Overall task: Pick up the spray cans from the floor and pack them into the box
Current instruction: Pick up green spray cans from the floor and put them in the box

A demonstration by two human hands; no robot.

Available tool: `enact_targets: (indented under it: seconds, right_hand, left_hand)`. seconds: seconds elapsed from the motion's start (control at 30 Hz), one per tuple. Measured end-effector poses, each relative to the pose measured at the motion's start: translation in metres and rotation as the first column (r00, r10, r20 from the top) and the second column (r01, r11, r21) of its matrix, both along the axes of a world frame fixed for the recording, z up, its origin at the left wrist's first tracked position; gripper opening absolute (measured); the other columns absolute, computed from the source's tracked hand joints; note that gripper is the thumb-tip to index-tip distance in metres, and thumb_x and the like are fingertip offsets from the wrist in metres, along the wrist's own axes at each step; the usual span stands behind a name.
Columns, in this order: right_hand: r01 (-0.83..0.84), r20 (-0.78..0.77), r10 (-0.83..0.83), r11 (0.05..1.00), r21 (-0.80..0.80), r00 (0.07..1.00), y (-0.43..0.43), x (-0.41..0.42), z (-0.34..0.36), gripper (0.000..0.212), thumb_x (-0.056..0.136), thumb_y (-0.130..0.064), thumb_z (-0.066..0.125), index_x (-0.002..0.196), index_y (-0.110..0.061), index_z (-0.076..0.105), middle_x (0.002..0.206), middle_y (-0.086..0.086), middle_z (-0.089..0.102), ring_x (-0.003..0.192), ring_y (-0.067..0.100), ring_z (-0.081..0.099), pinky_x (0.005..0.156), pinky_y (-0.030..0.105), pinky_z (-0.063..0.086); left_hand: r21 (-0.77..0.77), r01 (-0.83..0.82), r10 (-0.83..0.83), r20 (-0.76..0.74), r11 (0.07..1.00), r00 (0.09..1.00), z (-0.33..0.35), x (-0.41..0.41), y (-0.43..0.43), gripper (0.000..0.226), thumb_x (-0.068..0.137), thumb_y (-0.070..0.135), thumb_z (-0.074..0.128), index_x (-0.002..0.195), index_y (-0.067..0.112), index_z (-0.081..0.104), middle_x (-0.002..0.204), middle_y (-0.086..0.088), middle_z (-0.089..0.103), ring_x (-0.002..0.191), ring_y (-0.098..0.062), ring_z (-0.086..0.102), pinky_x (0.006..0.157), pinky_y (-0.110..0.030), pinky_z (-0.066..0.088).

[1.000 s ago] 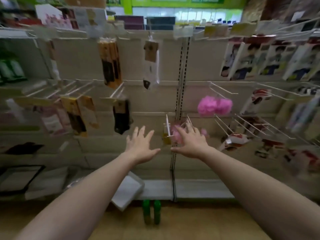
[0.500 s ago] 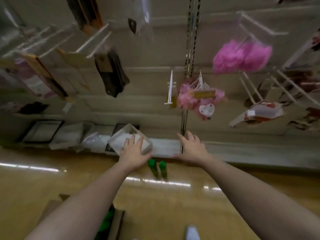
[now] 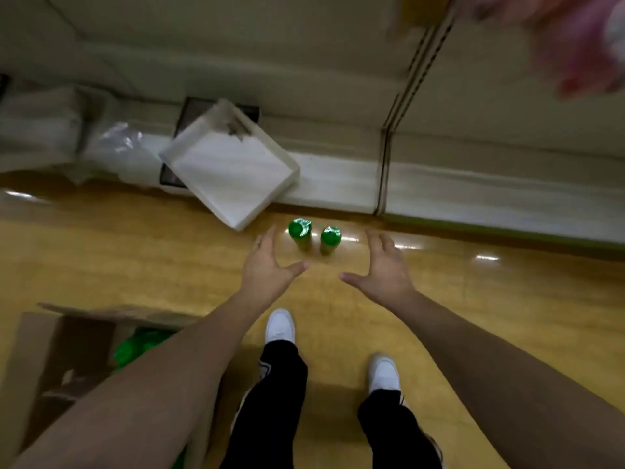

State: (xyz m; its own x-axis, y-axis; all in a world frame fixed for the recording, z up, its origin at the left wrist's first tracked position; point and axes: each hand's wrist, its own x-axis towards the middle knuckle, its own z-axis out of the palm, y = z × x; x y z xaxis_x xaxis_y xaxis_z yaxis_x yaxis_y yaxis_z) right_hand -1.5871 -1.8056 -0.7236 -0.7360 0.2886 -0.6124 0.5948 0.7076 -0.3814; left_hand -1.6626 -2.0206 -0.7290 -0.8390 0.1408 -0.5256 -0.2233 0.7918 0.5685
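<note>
Two green spray cans stand upright side by side on the wooden floor, the left can (image 3: pixel 300 233) and the right can (image 3: pixel 330 239), just in front of the shelf base. My left hand (image 3: pixel 269 265) hovers open to the left of them, fingers spread, holding nothing. My right hand (image 3: pixel 382 269) hovers open to their right, also empty. Neither hand touches a can. A brown cardboard box (image 3: pixel 50 360) stands open at the lower left, with green cans (image 3: pixel 135 348) partly visible inside behind my left forearm.
A white flat package (image 3: pixel 233 170) leans off the bottom shelf (image 3: pixel 473 194) just left of the cans. Clear plastic wrap (image 3: pixel 118 147) lies on the shelf further left. My two white shoes (image 3: pixel 280 324) stand on the floor below my hands. Pink hanging goods (image 3: pixel 581 38) blur at the top right.
The view has tilted down from the hanging shelves to the floor. Both hands have dropped and now flank the two green cans; the box and my feet have come into view.
</note>
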Motion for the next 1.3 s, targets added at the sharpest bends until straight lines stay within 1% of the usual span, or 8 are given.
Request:
enact_targets:
  seconds: [0.17,0.33,0.43,0.53,0.67,0.97,1.1,1.3]
  right_hand:
    - [0.209,-0.115,-0.22,0.972,-0.104,0.969,-0.019,-0.03,-0.139,0.119,0.069,-0.047,0.09,0.16,-0.025,0.016,0.163,0.006,0.028,0.148,0.028,0.03,0.118,0.043,0.033]
    - [0.296,-0.268,-0.339,0.936,-0.19,0.902,-0.026,-0.055,-0.244,0.12,0.06,-0.032,0.097,0.156,-0.026,0.025,0.151,0.002,0.049,0.138,0.022,0.045,0.11,0.044,0.043]
    - [0.319,-0.305,-0.385,0.916,-0.245,0.871,-0.025,-0.063,-0.278,0.111,0.058,-0.025,0.098,0.15,-0.024,0.036,0.14,-0.003,0.057,0.126,0.016,0.053,0.102,0.034,0.047]
    - [0.342,-0.342,-0.408,0.909,-0.237,0.846,-0.027,-0.065,-0.291,0.084,0.059,-0.024,0.098,0.132,-0.019,0.055,0.113,-0.009,0.065,0.103,0.01,0.062,0.084,0.022,0.05]
    - [0.379,-0.356,-0.438,0.898,-0.224,0.826,-0.029,-0.063,-0.279,0.067,0.061,-0.021,0.095,0.12,-0.017,0.063,0.098,-0.008,0.067,0.09,0.01,0.065,0.071,0.01,0.047]
    - [0.199,-0.333,-0.282,0.944,-0.262,0.9,-0.048,-0.05,-0.127,0.07,0.063,-0.026,0.093,0.125,-0.02,0.059,0.108,-0.006,0.066,0.099,0.013,0.064,0.086,0.032,0.057]
    - [0.064,-0.368,-0.158,0.965,-0.255,0.916,-0.07,-0.043,-0.022,0.069,0.062,-0.03,0.092,0.122,-0.024,0.06,0.098,-0.011,0.062,0.093,0.013,0.062,0.081,0.032,0.056]
    - [-0.24,-0.454,0.096,0.932,-0.27,0.886,-0.141,-0.021,0.177,0.068,0.064,-0.034,0.092,0.124,-0.02,0.064,0.11,0.001,0.07,0.105,0.021,0.064,0.09,0.036,0.054]
  left_hand:
    - [0.054,-0.074,0.077,-0.073,0.996,0.994,-0.139,-0.024,-0.008,0.114,0.064,0.043,0.093,0.156,0.026,0.028,0.157,-0.003,0.038,0.143,-0.022,0.037,0.112,-0.045,0.04]
    - [0.182,-0.03,0.053,-0.123,0.983,0.991,-0.245,-0.065,0.001,0.122,0.053,0.032,0.099,0.154,0.032,0.031,0.156,0.006,0.04,0.143,-0.015,0.036,0.113,-0.048,0.041]
    - [0.258,0.003,0.027,-0.113,0.966,0.993,-0.282,-0.074,0.013,0.12,0.046,0.029,0.101,0.149,0.033,0.039,0.14,0.011,0.055,0.132,-0.01,0.049,0.109,-0.034,0.044]
    - [0.251,-0.02,0.064,-0.167,0.968,0.984,-0.298,-0.073,0.021,0.092,0.049,0.027,0.1,0.128,0.033,0.054,0.111,0.018,0.062,0.109,-0.004,0.06,0.091,-0.011,0.048]
    - [0.242,-0.058,0.114,-0.223,0.969,0.968,-0.29,-0.065,0.015,0.08,0.054,0.028,0.098,0.123,0.022,0.06,0.107,0.014,0.065,0.101,-0.004,0.062,0.078,0.001,0.042]
    - [0.217,-0.275,0.323,-0.232,0.937,0.918,-0.134,-0.036,-0.029,0.084,0.048,0.042,0.097,0.121,0.027,0.06,0.095,0.024,0.061,0.084,0.008,0.058,0.068,0.004,0.038]
    - [0.233,-0.399,0.455,-0.289,0.887,0.842,-0.018,-0.002,-0.071,0.071,0.043,0.05,0.093,0.102,0.042,0.056,0.086,0.026,0.059,0.082,0.021,0.055,0.064,0.005,0.036]
    - [0.212,-0.624,0.646,-0.417,0.753,0.639,0.197,0.091,-0.165,0.077,0.038,0.068,0.083,0.104,0.039,0.056,0.091,0.016,0.059,0.094,-0.011,0.057,0.084,-0.022,0.044]
